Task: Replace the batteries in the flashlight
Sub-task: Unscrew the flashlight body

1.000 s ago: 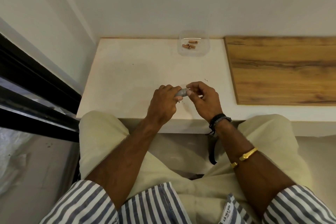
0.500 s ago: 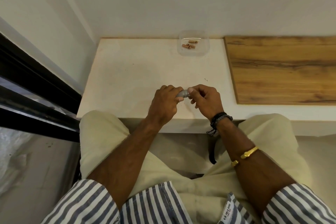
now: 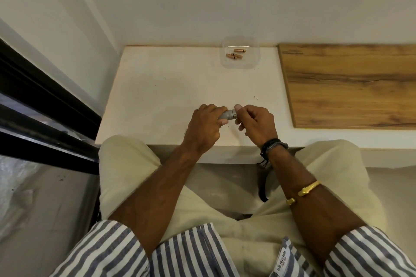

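Observation:
A small grey metal flashlight [image 3: 227,114] is held over the near edge of the white table [image 3: 157,87]. My left hand [image 3: 206,126] wraps around its body and hides most of it. My right hand [image 3: 256,122] pinches the exposed right end between thumb and fingers. Whether that end is a separate cap cannot be told. At the table's far edge stands a clear plastic container [image 3: 240,56] with three copper-coloured batteries [image 3: 234,54] inside.
A wooden board [image 3: 346,83] lies on the right part of the table. A white wall runs behind the table. A black window frame [image 3: 45,105] stands to the left. My knees in pale trousers sit against the table's near edge.
Both hands have stayed together on the flashlight. My right hand's fingers have shifted their grip around its end, and the hands have dropped slightly toward the near edge.

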The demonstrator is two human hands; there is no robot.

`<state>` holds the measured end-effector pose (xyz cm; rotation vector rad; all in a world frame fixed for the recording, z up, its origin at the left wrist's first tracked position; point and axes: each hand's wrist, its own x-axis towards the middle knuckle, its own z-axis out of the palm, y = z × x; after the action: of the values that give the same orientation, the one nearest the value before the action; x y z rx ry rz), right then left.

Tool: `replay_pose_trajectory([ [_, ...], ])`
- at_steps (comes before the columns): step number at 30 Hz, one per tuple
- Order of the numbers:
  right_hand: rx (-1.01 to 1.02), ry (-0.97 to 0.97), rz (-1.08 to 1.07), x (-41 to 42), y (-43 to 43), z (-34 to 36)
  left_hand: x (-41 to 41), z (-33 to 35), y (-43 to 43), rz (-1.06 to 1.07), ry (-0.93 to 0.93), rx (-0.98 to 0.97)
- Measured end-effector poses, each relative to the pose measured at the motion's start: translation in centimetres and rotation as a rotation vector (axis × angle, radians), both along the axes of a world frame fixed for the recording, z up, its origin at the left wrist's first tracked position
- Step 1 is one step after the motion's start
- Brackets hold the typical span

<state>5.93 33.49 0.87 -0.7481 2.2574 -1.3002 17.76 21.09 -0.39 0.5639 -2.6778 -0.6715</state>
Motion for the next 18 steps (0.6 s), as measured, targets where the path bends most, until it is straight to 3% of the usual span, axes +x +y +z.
replay_pose_trajectory([
  [12, -0.108, 0.040, 0.099, -0.46, 0.22, 0.23, 0.08, -0.03, -0.05, 0.011, -0.005, 0.016],
  [16, -0.100, -0.115, 0.011, -0.38, 0.12, -0.11, 0.01, 0.10, 0.13, -0.008, -0.003, 0.012],
  [18, -0.032, -0.103, -0.020, -0.32, 0.10, -0.42, 0.09, 0.16, 0.16, -0.018, -0.008, -0.002],
])
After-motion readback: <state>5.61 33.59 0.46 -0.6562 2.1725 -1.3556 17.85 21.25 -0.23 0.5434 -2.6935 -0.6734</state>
